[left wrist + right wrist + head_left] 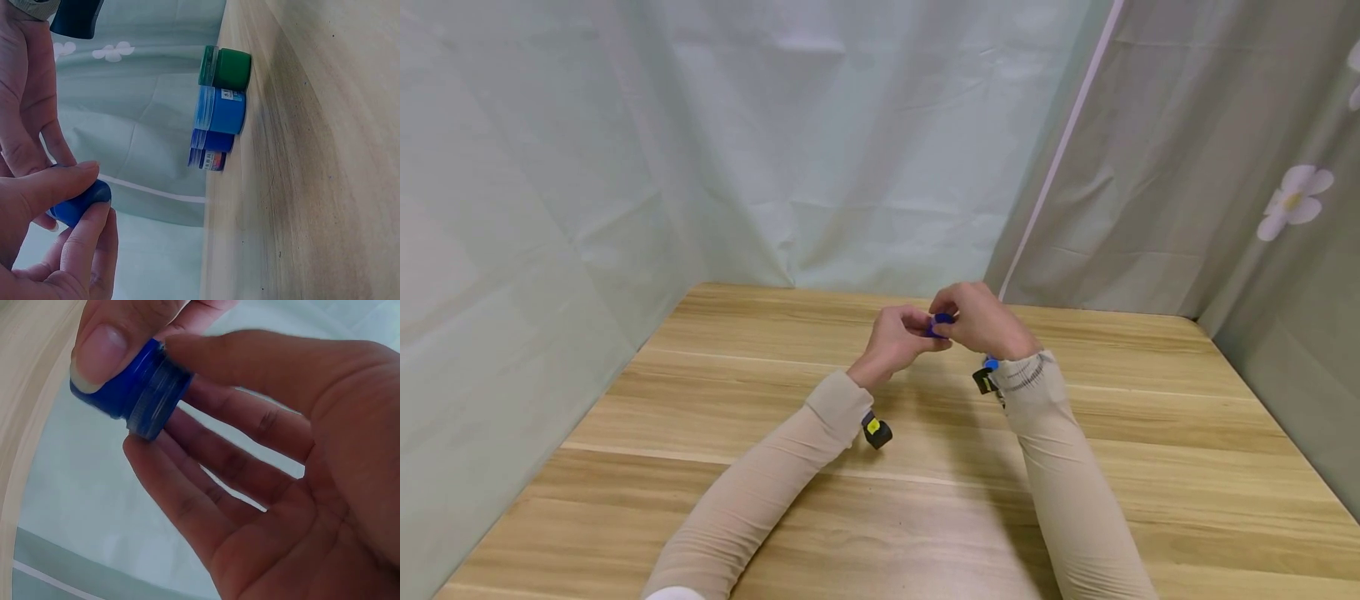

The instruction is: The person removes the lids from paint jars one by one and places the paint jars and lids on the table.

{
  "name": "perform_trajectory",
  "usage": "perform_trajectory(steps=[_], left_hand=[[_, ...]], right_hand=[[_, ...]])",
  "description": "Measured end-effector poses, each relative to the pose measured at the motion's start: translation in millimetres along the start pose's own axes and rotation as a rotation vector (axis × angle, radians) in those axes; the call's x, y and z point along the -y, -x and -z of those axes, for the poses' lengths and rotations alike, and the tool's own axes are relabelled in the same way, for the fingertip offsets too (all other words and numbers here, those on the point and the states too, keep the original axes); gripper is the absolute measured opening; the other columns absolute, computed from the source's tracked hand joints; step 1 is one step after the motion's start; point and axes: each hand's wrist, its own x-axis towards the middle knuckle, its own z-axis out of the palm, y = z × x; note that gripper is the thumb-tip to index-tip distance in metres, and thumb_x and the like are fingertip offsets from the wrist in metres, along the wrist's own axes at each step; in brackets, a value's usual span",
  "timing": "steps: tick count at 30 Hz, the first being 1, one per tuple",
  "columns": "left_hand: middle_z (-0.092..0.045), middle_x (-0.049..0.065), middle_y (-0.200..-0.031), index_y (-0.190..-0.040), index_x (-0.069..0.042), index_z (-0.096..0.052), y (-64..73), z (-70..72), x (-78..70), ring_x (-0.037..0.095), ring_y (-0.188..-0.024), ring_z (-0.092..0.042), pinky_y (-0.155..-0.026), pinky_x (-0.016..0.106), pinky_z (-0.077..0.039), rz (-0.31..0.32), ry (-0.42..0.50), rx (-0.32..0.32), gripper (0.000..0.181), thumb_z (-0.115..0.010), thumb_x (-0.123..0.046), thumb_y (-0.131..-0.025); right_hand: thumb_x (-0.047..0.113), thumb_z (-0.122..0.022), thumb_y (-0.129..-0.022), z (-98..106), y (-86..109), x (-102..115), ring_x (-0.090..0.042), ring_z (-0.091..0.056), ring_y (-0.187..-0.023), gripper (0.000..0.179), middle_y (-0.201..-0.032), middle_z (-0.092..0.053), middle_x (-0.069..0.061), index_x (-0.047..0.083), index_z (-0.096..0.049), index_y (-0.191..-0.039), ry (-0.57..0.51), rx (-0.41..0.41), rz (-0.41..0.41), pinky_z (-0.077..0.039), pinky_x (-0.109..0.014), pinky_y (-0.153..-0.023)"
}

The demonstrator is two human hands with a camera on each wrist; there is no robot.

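Above the far part of the table, both hands meet on a small blue jar (940,322). My left hand (895,340) grips the jar's darker blue body (119,394) between thumb and fingers. From the other side, my right hand (983,320) pinches the ribbed, translucent lid (161,400) between thumb and fingertips. In the right wrist view the jar is tilted, with its lid on. The left wrist view shows its rounded blue base (94,199) between the left thumb and fingers.
On the wooden table (700,433), a row of similar jars stands in the left wrist view: a green jar (232,69), a lighter blue jar (228,112) and darker ones beyond. The right forearm mostly hides them in the head view. Pale curtains (850,150) border the table.
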Motion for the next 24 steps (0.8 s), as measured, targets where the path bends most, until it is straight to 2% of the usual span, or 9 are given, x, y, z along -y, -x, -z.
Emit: perform_trajectory(steps=[5,12,24], left_hand=[[-0.079,0.011,-0.102,-0.103,-0.006,-0.074,-0.7,-0.4,1.0,0.019,-0.093,-0.077,-0.089,0.034,-0.061,0.018,0.046,0.009,0.024,-0.086,-0.006,-0.081],[-0.079,0.011,-0.103,-0.103,-0.007,-0.075,-1.5,1.0,2.8,0.019,-0.094,-0.077,-0.088,0.033,-0.061,0.005,0.036,0.008,0.027,-0.087,-0.008,-0.080],[-0.080,0.009,-0.102,-0.101,-0.008,-0.075,-2.2,1.4,1.7,0.017,-0.094,-0.077,-0.087,0.032,-0.061,-0.002,-0.001,0.015,0.025,-0.088,-0.011,-0.080]], right_hand=[[0.023,-0.076,-0.094,-0.8,0.1,-0.6,-0.026,-0.070,-0.095,0.035,-0.107,-0.075,-0.013,0.001,-0.071,-0.121,0.007,-0.020,-0.024,-0.060,-0.041,-0.082],[0.019,-0.074,-0.095,-1.7,-0.8,-1.0,-0.022,-0.070,-0.085,0.018,-0.099,-0.076,-0.010,0.005,-0.076,-0.107,0.013,-0.015,-0.018,-0.059,-0.037,-0.076],[0.008,-0.072,-0.094,0.1,-0.8,-1.6,-0.023,-0.071,-0.096,0.018,-0.104,-0.076,-0.010,0.005,-0.076,-0.111,0.035,0.001,0.010,-0.059,-0.041,-0.085]])
